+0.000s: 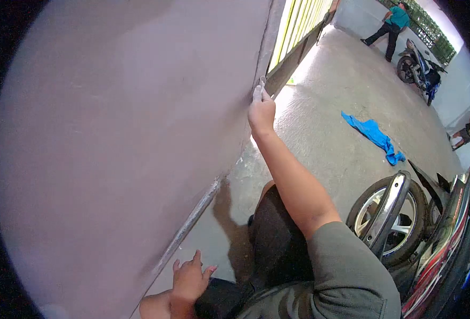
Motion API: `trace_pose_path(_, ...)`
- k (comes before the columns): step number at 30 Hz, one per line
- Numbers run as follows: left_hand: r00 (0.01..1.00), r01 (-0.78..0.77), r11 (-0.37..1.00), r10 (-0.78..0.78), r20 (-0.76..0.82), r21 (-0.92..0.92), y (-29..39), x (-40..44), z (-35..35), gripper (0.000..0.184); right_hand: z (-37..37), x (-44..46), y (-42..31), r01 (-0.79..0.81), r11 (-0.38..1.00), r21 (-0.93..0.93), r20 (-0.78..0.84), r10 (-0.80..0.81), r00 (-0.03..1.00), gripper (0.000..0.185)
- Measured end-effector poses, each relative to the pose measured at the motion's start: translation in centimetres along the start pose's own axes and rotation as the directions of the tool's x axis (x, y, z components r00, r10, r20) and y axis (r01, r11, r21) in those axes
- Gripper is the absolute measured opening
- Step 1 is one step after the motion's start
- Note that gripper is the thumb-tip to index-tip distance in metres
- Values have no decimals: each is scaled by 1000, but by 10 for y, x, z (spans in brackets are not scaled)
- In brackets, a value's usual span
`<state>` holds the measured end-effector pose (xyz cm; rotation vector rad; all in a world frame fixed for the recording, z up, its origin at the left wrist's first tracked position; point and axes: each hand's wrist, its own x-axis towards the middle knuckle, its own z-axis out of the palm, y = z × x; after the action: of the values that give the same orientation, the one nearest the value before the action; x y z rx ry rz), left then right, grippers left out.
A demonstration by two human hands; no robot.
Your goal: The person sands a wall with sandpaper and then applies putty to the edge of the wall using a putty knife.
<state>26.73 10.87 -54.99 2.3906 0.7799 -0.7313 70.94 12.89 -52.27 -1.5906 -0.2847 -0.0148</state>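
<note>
A broad mauve-grey wall (pixel 112 133) fills the left of the view, with a scuffed whitish strip (pixel 192 210) running slantwise along its foot. Low down, just beside a bare knee, is the left hand (pixel 189 279), its fingers loosely spread and nothing visible in its grasp; it is near the strip and apart from the other hand. The person's dark shorts (pixel 280 234) come next, with a shadow on the floor beside them. Beyond, the right arm stretches forward to the wall's far edge, where the right hand (pixel 262 112) is closed, thumb and fingers pinching a small pale piece (pixel 262 82). That piece sits at the upright edge of the wall, next to the lower end of a slatted yellow gate (pixel 298 29); it looks like a small tool, though it is too small and blurred to be sure. To the right, a crumpled blue cloth (pixel 373 133) lies on the grey floor (pixel 320 138), well apart from both hands. Farther back, a person in a teal top (pixel 398 18) stands near a parked motorbike (pixel 418 69). Nearer, at the lower right, a spoked wheel (pixel 365 212) belongs to a closer motorbike with red and white trim (pixel 439 260), and another person (pixel 464 134) is by the far-right wall
</note>
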Motion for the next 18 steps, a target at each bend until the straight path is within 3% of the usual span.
trace_pose_path(4,999,-40,997,38,-30,-59,-3,1,3,77,7,6,9,104,994,37,-89,-100,991,44)
trace_pose_path(18,999,-36,999,34,-39,-39,-1,-2,0,75,9,15,17,121,993,-3,-137,-120,983,42)
